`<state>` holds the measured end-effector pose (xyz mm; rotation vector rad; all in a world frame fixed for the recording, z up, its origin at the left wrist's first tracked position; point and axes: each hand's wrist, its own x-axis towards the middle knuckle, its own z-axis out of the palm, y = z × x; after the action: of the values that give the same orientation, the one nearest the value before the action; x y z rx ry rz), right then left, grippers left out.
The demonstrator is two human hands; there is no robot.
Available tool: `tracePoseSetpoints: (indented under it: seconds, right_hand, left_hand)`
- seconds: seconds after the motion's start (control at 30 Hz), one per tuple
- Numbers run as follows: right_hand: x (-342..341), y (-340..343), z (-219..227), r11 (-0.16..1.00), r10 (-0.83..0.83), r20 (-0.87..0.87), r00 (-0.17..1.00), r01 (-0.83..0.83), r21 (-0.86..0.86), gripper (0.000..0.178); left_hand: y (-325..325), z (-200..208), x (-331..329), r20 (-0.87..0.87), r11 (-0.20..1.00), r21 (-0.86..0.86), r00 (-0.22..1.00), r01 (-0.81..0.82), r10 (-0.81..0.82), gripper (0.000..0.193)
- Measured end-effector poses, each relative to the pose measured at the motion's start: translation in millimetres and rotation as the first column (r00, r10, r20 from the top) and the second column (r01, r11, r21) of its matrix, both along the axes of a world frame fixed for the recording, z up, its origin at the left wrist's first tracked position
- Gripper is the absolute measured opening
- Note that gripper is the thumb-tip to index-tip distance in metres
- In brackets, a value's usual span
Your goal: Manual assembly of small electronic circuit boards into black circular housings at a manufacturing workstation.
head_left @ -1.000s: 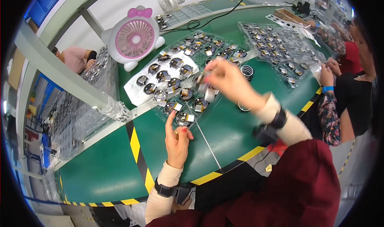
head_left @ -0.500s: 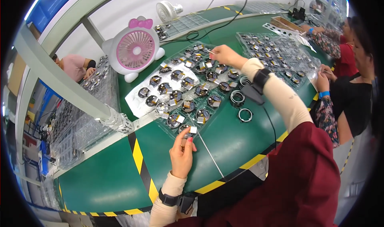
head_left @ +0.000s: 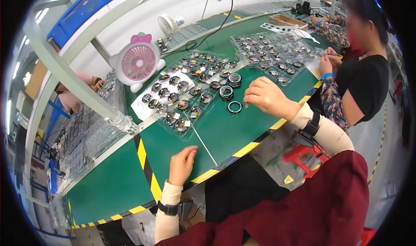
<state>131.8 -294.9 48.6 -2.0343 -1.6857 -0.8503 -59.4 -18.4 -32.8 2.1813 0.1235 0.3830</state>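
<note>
My left hand (head_left: 181, 166) hovers over the green tabletop in front of a clear plastic tray (head_left: 184, 135), fingers loosely bent and nothing visible in them. The tray has rows of round black modules with small silver or white blocks; the nearest module (head_left: 182, 124) sits in its front corner, apart from my hand. To the right, my right hand (head_left: 269, 99) is raised with its fingertips pinched together. Only a small tip shows below them, too little to name. Left of that hand are a single ring (head_left: 234, 107) and two stacks of silver-and-black rings (head_left: 226, 92).
A pink-and-white fan (head_left: 139, 63) stands behind the tray, a smaller white fan (head_left: 169, 24) beyond. Another filled tray (head_left: 271, 48) lies at the back right, near a co-worker (head_left: 364, 72) holding a thin tool. A white frame post (head_left: 78, 81) rises at left. Yellow-black tape (head_left: 247, 148) marks the table edge.
My left hand has drawn back from the tray's front module, which stays in place. My right hand has left the far part of the tray, coming nearer and right past the rings. The view has shifted.
</note>
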Motion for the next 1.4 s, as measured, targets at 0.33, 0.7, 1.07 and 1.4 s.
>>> tracePoseSetpoints:
  seconds: [0.33, 0.7, 1.07, 1.4]
  right_hand:
    - [-26, 41, 37, 0.989, 0.076, -0.019, 0.997, -0.073, 0.130, 0.018]
    - [27, 92, 90, 0.887, 0.313, 0.149, 0.938, -0.344, 0.309, 0.017]
    - [32, 152, 32, 0.750, 0.628, 0.139, 0.766, -0.643, 0.154, 0.022]
    - [13, 44, -43, 0.998, -0.047, -0.322, 0.946, 0.058, 0.025, 0.026]
  left_hand:
    - [3, 110, -37, 0.355, 0.840, 0.519, 0.934, -0.159, -0.043, 0.016]
    - [31, 186, 103, 0.113, 0.800, -0.495, 0.938, 0.339, -0.328, 0.045]
    - [34, 91, 102, 0.046, 0.150, -0.980, 0.889, 0.128, -0.455, 0.044]
    - [66, 105, 65, -0.008, 0.596, -0.801, 0.997, -0.054, 0.080, 0.020]
